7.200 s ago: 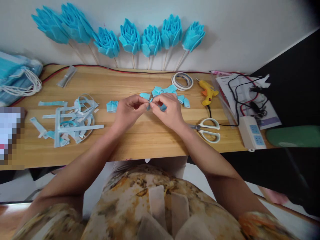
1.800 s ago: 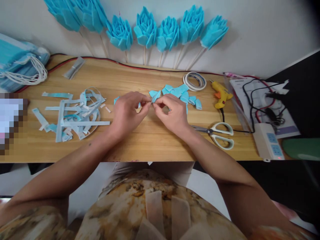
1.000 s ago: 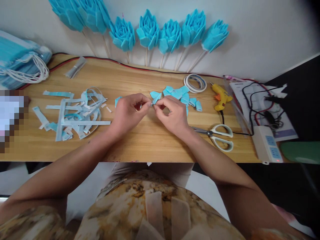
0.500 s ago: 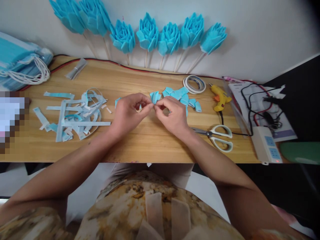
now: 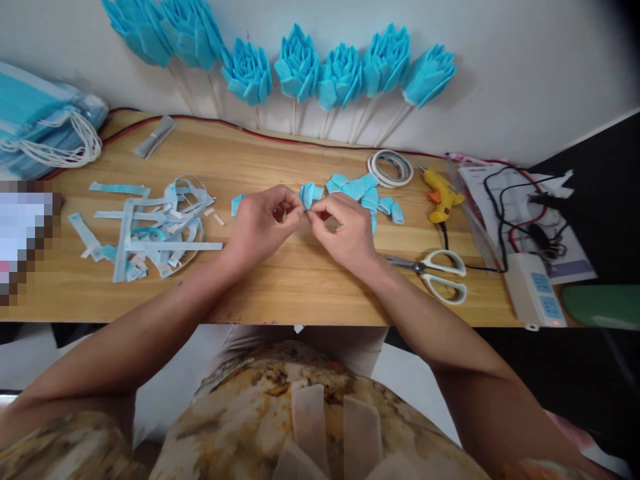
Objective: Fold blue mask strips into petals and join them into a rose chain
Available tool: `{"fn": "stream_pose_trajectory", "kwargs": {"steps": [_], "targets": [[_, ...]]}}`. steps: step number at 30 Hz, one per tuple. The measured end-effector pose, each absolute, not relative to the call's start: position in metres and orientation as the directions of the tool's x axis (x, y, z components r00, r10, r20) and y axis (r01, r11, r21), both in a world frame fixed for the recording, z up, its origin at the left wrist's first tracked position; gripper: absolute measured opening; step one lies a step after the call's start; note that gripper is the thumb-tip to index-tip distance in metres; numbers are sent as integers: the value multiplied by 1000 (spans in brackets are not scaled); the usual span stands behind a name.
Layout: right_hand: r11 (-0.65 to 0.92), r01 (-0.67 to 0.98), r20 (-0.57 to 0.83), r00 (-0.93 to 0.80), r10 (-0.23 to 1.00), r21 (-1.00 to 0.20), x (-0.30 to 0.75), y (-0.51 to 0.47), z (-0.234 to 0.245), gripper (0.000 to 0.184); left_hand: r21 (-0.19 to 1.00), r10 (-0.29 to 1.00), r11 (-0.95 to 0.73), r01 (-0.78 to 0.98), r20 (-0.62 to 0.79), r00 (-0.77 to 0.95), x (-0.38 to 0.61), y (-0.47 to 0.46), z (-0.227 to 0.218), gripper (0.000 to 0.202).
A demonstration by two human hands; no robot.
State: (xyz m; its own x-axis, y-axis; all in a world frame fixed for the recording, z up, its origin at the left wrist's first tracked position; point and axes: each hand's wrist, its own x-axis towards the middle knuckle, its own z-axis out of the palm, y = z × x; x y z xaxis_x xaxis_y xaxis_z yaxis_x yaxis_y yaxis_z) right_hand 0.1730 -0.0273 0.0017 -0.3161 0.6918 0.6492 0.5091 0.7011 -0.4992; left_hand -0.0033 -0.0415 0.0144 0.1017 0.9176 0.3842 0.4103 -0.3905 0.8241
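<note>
My left hand (image 5: pixel 260 223) and my right hand (image 5: pixel 343 230) meet over the middle of the wooden table (image 5: pixel 280 280). Both pinch a small folded blue petal piece (image 5: pixel 307 195) between thumb and fingertips, just above the tabletop. Several more folded blue petal pieces (image 5: pixel 367 193) lie in a loose heap right behind my right hand. One single blue piece (image 5: pixel 237 203) lies just left of my left hand.
Blue fabric flowers on sticks (image 5: pixel 320 70) lean against the wall. A pile of cut blue and white strips (image 5: pixel 150 227) lies left, a stack of face masks (image 5: pixel 45 133) far left. Tape roll (image 5: pixel 390 167), yellow glue gun (image 5: pixel 440 193), scissors (image 5: pixel 435 270) and power strip (image 5: pixel 535 290) are right.
Both hands stayed together at the table's middle, working the blue piece between the fingertips; it now stands a bit more upright. The camera view shifted slightly.
</note>
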Motion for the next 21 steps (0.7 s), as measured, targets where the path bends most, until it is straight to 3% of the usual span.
{"fn": "stream_pose_trajectory", "kwargs": {"steps": [9,15,21], "targets": [[590,429,545,-236,804,-684,172,-28,6,16,899,952,-307,312,297,79,-6,-36,12,9],[404,305,365,-178,914,-862,176,-19,6,15,922,963,-258,288,269,2,-14,-26,10,9],[349,190,334,-111,936,-918,182,-8,0,19,886,913,-278,370,363,-184,-56,-18,35,14]]}}
